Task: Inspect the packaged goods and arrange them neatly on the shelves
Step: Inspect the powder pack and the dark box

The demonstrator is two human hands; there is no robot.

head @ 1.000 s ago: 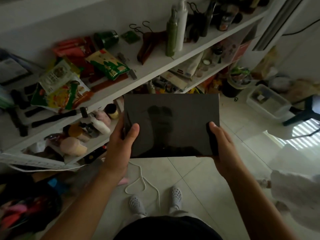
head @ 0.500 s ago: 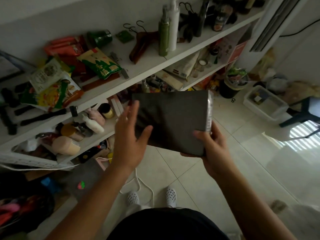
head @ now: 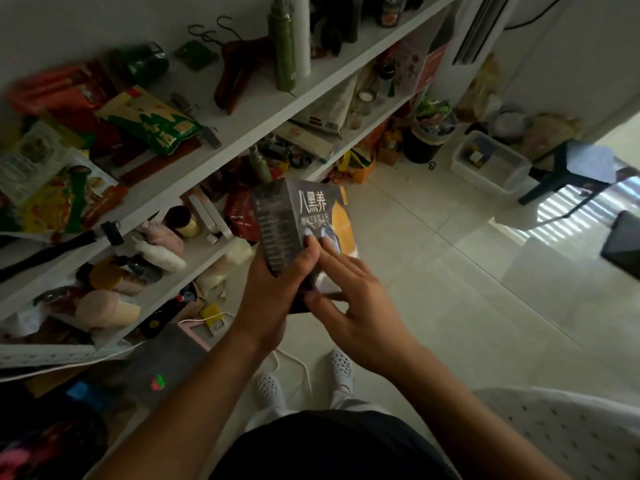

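Left hand point(head: 273, 289) held the dark box point(head: 311, 209), grip curled round it; right hand point(head: 356, 306), grip spread, touched its face.

Glossy printed carton point(head: 308, 216); left of carton, matt white shelf point(head: 256, 102), shiny plastic-film bag point(head: 152, 123); right of carton, polished tile floor point(head: 450, 271).

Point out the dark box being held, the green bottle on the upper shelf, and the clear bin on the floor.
dark box point(head: 311, 206): head view, printed front face.
green bottle point(head: 282, 46): head view, mid body.
clear bin point(head: 491, 176): head view, near side wall.
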